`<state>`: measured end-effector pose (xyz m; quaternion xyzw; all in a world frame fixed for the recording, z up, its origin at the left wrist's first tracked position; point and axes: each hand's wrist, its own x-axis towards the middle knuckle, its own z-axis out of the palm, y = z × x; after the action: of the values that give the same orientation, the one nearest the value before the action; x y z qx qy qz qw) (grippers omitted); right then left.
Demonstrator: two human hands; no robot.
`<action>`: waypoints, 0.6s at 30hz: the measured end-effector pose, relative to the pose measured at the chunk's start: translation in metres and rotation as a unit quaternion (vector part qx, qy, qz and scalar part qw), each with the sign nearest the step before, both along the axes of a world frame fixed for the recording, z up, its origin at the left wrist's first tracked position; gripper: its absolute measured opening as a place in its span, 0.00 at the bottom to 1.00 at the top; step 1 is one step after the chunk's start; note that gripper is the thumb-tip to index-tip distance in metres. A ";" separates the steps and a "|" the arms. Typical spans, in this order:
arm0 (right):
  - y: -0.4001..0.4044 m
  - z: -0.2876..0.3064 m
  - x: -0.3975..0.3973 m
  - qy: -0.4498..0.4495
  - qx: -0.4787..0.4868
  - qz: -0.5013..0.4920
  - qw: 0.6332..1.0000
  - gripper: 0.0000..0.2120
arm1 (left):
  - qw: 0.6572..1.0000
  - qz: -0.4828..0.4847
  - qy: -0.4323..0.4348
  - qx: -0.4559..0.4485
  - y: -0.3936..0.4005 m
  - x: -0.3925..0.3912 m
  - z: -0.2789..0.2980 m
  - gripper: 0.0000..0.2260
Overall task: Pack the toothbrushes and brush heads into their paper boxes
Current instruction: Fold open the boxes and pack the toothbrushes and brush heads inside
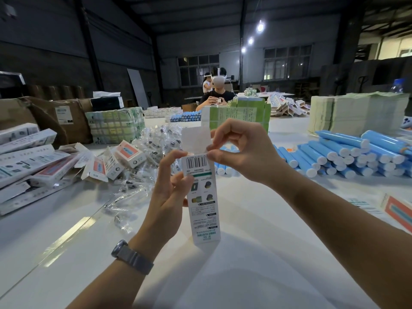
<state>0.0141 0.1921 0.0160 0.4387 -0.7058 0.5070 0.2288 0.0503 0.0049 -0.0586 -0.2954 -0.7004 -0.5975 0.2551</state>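
Observation:
I hold a tall white paper box point(204, 208) upright over the table, barcode side facing me. My left hand point(169, 192) grips its left edge near the top. My right hand point(236, 150) pinches the box's upper right corner by the raised top flap point(196, 139), which stands open. What is inside the box is hidden. Blue toothbrush tubes with white caps point(347, 155) lie stacked to the right. Clear-bagged brush heads point(142, 166) are heaped to the left, beside small boxes point(120, 159).
Long white boxes point(29, 161) pile up at far left, with brown cartons point(55, 117) behind. Green flat-packed stacks point(238, 112) and a tall paper stack point(356, 112) stand at the back. A person sits across the white table point(256, 219). A printed box point(396, 212) lies at right.

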 end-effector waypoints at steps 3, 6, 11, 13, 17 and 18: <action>-0.002 -0.002 0.000 0.011 -0.010 -0.001 1.000 0.16 | 1.000 -0.011 -0.014 0.006 0.002 -0.001 0.001 0.16; -0.009 -0.004 0.002 0.057 -0.028 -0.019 0.998 0.22 | 1.000 -0.011 -0.022 0.014 0.002 -0.001 0.002 0.16; -0.011 -0.005 0.004 0.060 -0.008 -0.049 0.997 0.23 | 1.000 -0.007 -0.021 0.010 0.003 -0.001 -0.001 0.14; -0.010 -0.004 0.005 0.061 0.017 -0.072 0.995 0.19 | 0.999 -0.003 -0.027 0.022 0.004 -0.003 -0.002 0.16; -0.007 0.001 0.008 0.062 0.039 -0.070 0.995 0.08 | 1.000 -0.003 -0.012 -0.002 0.003 -0.004 -0.002 0.18; -0.007 0.002 0.008 0.056 0.035 -0.065 0.996 0.06 | 1.000 -0.002 -0.009 -0.009 0.003 -0.004 -0.002 0.18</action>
<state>0.0225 0.1851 0.0184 0.4277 -0.7362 0.4404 0.2847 0.0460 0.0080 -0.0610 -0.2940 -0.7072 -0.5944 0.2451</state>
